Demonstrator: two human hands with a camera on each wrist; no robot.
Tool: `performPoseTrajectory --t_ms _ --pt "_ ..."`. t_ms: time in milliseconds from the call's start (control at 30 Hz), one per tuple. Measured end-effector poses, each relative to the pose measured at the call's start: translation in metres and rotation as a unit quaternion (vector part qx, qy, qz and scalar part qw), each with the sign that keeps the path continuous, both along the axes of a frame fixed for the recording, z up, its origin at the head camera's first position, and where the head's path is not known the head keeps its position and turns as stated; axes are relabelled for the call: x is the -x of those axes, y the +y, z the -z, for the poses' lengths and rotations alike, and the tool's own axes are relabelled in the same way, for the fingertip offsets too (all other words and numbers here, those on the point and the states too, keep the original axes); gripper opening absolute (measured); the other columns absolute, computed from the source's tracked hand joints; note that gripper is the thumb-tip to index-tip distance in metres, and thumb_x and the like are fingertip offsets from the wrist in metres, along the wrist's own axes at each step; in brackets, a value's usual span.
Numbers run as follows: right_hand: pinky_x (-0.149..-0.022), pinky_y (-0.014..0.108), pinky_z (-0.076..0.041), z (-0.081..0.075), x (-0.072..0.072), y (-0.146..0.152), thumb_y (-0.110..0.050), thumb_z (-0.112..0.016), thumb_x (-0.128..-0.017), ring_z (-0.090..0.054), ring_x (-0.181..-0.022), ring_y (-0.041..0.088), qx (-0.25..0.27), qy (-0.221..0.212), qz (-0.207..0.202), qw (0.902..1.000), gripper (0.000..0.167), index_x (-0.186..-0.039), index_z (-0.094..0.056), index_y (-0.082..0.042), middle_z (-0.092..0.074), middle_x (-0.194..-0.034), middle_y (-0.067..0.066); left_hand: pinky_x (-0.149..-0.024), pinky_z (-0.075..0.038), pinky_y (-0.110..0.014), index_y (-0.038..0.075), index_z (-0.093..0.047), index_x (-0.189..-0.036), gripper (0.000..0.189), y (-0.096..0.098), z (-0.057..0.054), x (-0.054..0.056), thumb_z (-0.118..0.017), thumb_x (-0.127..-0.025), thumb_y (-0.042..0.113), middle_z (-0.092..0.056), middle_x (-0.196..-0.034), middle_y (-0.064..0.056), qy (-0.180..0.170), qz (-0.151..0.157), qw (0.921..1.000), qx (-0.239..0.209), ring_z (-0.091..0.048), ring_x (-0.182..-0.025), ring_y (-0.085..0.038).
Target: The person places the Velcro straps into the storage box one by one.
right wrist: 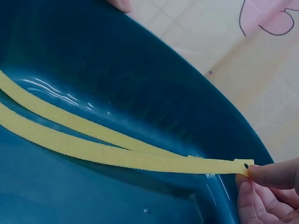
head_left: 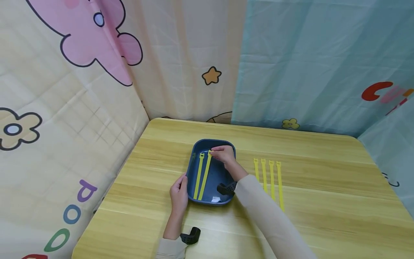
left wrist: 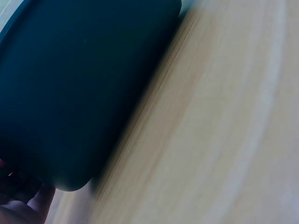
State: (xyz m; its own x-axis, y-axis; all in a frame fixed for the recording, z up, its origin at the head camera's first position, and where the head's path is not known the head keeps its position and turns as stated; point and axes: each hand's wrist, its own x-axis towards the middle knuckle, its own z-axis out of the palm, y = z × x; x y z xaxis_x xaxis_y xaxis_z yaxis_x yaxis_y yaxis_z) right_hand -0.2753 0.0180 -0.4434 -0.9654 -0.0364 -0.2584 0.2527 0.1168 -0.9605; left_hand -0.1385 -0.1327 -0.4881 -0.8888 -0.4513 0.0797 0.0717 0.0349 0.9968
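Note:
In the head view a dark blue tray (head_left: 223, 180) lies on the table with two yellow hook-and-loop cable ties inside. My right hand (head_left: 224, 155) pinches the slotted head of one cable tie (head_left: 204, 180) between thumb and fingers. In the right wrist view this cable tie (right wrist: 117, 157) bows down from the pinch toward the tray floor. The other cable tie (head_left: 198, 177) lies along the left side of the tray. At the tray's left rim, my left hand (head_left: 179, 194) holds the wall; its fingers are partly hidden in the left wrist view.
To the right of the tray, several yellow cable ties (head_left: 271, 176) lie in a row on the wooden table (head_left: 323, 180), partly covered by my right sleeve (head_left: 268, 216). Patterned curtains (head_left: 187, 64) hang behind the table and at its left.

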Motion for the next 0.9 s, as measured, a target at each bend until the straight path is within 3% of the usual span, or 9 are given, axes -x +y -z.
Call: performPoseTrajectory --t_ms 567,733,800,900 --pt "-0.072 0.032 -0.053 0.006 0.005 -0.011 0.007 -0.066 -0.079 -0.063 -0.070 0.018 -0.012 -0.009 0.020 0.9997 0.017 -0.095 -0.066 0.010 -0.065 -0.092 0.020 -0.080 -0.042 -0.013 -0.010 -0.059 -0.114 0.028 -0.001 0.000 0.000 -0.050 -0.094 0.006 -0.058 -0.117 -0.021 0.009 0.003 1.0000 -0.002 -0.053 -0.109 -0.028" --pt "-0.073 0.032 -0.053 0.008 0.007 -0.009 0.005 -0.066 -0.080 -0.062 -0.070 0.018 -0.041 -0.002 0.015 0.9991 0.014 -0.094 -0.067 0.008 -0.066 -0.089 0.018 -0.079 -0.042 -0.013 -0.015 -0.057 -0.112 0.027 0.005 -0.020 -0.007 -0.048 -0.093 0.001 -0.057 -0.115 -0.025 0.008 0.007 0.9999 -0.001 -0.052 -0.108 -0.032" --pt "-0.074 0.032 -0.053 0.009 0.008 -0.009 0.004 -0.066 -0.080 -0.064 -0.072 0.020 -0.045 -0.004 0.012 0.9989 0.014 -0.094 -0.068 0.008 -0.066 -0.089 0.018 -0.085 -0.043 -0.018 -0.016 -0.056 -0.113 0.027 0.007 -0.028 -0.010 -0.047 -0.093 0.000 -0.056 -0.116 -0.026 0.002 0.007 1.0000 0.005 -0.051 -0.110 -0.032" --pt "-0.071 0.031 -0.053 0.010 0.008 -0.008 0.006 -0.066 -0.079 -0.064 -0.072 0.020 -0.038 -0.003 0.006 0.9993 0.010 -0.090 -0.068 0.007 -0.067 -0.085 0.017 -0.085 -0.042 -0.017 -0.016 -0.056 -0.114 0.027 0.007 -0.031 -0.012 -0.047 -0.093 0.000 -0.056 -0.117 -0.026 0.001 0.007 1.0000 0.006 -0.050 -0.112 -0.031"
